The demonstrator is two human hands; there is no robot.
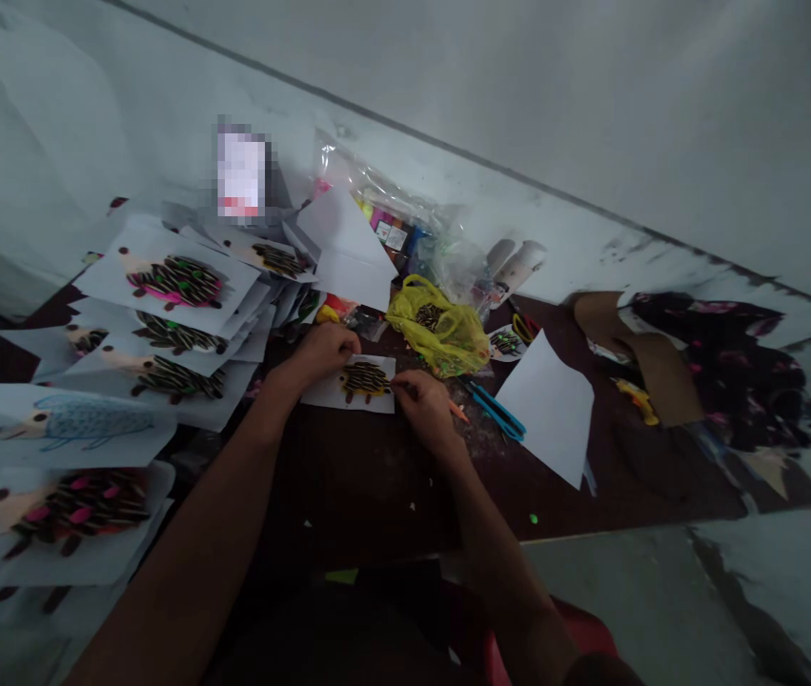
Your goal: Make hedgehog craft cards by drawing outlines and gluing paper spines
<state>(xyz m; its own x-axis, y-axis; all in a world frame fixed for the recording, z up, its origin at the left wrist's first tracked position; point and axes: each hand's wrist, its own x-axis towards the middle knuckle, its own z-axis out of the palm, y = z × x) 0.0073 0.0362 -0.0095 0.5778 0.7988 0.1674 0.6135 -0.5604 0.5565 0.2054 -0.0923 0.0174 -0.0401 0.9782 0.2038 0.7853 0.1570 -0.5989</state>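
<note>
A small white card (334, 395) lies on the dark table, bearing a hedgehog figure (366, 378) covered with striped seeds over yellow. My left hand (330, 350) is at the card's upper left edge, its fingers curled together; whatever they pinch is too small to make out. At the card's right edge, my right hand (425, 400) has its thumb and forefinger pinched close beside the hedgehog. Just behind my right hand sits an open yellow plastic bag (462, 333) with seeds inside.
Stacks of hedgehog pictures (172, 281) fill the left side. Blue-handled scissors (497, 412) and a white sheet (552, 405) lie to the right. Clear plastic bags (448, 257) and a lit screen (241, 173) stand by the wall; dark patterned cloth (726, 372) is far right.
</note>
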